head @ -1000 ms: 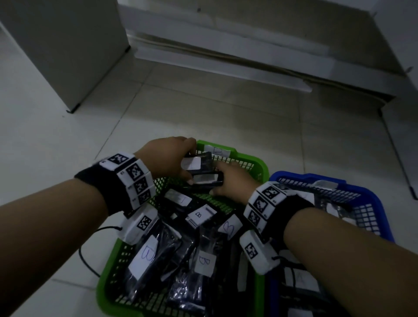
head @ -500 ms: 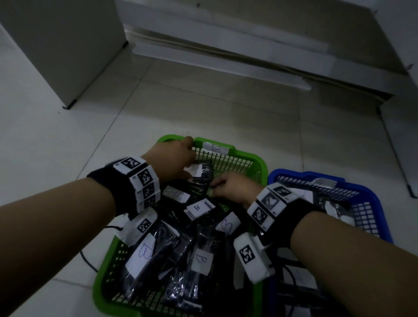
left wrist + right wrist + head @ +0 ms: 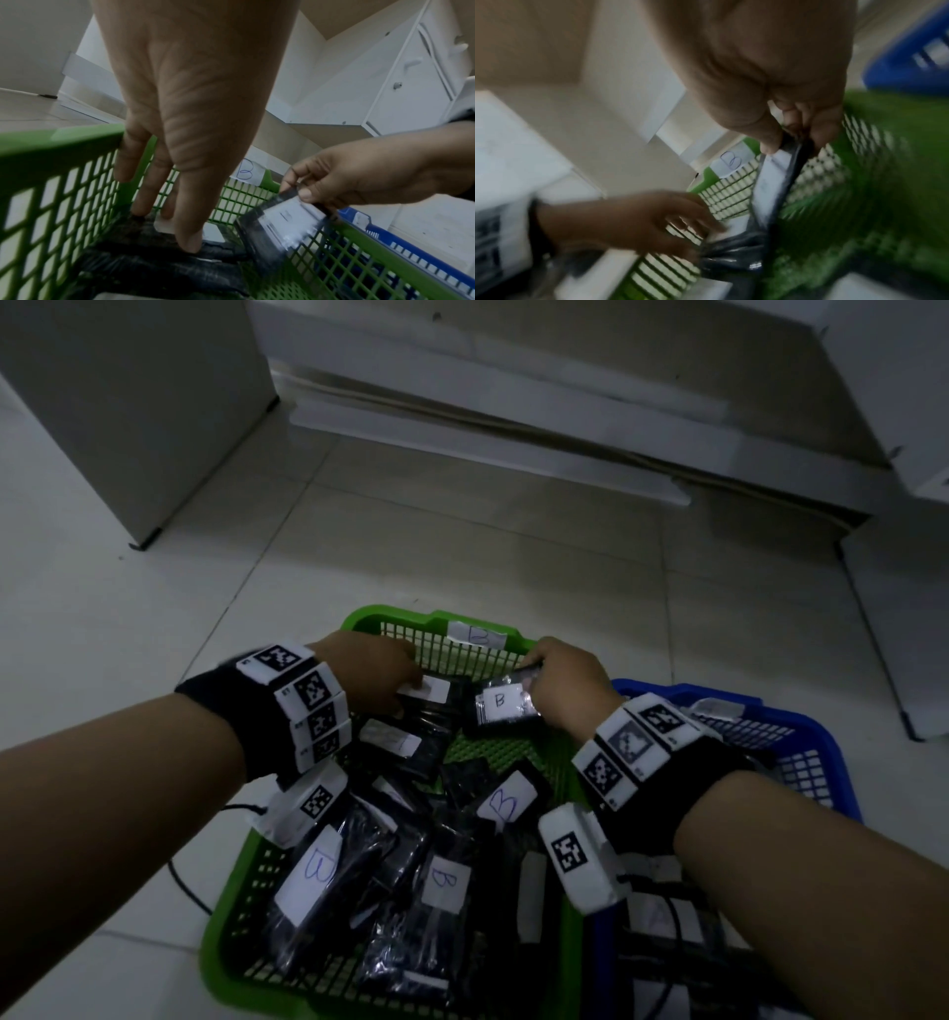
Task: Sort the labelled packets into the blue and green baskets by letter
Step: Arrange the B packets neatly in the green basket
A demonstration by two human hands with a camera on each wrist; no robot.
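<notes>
Pinching packet B (image 3: 500, 706) in right hand (image 3: 562, 683) over green basket (image 3: 390, 621)

Pale tiled floor (image 3: 462, 546) under both hands, bearing a green basket (image 3: 226, 906) below the left wrist, a blue basket (image 3: 832, 762) touching it beneath the right, a black cable (image 3: 187, 891) beside the green one.

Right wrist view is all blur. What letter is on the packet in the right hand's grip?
Observer: Head view reads B on the packet; the right hand pinches its top edge.
Operator: Rest of the green basket?
Observer: Every readable label on the other packets there says B.
Operator: Other hand?
Observer: Left hand, fingers straight, presses down on a lying packet in that basket.
</notes>
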